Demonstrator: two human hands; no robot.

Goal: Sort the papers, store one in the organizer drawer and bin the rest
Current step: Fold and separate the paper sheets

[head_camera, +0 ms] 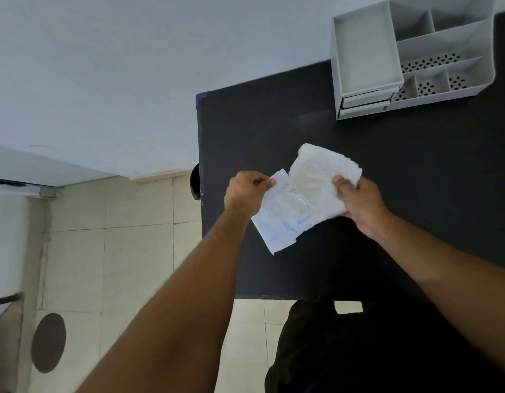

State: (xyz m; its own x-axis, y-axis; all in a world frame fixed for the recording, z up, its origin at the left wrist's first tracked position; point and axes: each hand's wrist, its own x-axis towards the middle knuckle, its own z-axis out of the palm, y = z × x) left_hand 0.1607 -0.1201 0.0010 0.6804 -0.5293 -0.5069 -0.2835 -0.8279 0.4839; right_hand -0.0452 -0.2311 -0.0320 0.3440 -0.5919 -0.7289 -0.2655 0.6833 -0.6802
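Note:
Over the black table [401, 171] I hold two overlapping papers. My left hand [245, 194] pinches the top corner of a white sheet with blue print [282, 222]. My right hand [362, 202] grips a crumpled, tissue-like white paper [313, 171] that lies over the printed sheet. The grey desk organizer [410, 52] stands at the table's far right, with open compartments on top and its small drawer [364, 100] at the front left, looking slightly pulled out.
A dark round object [195, 181], possibly a bin, peeks out beyond the table's left edge. Tiled floor [132, 236] lies to the left, with a dark round disc [48, 343] on it. A white wall rises behind.

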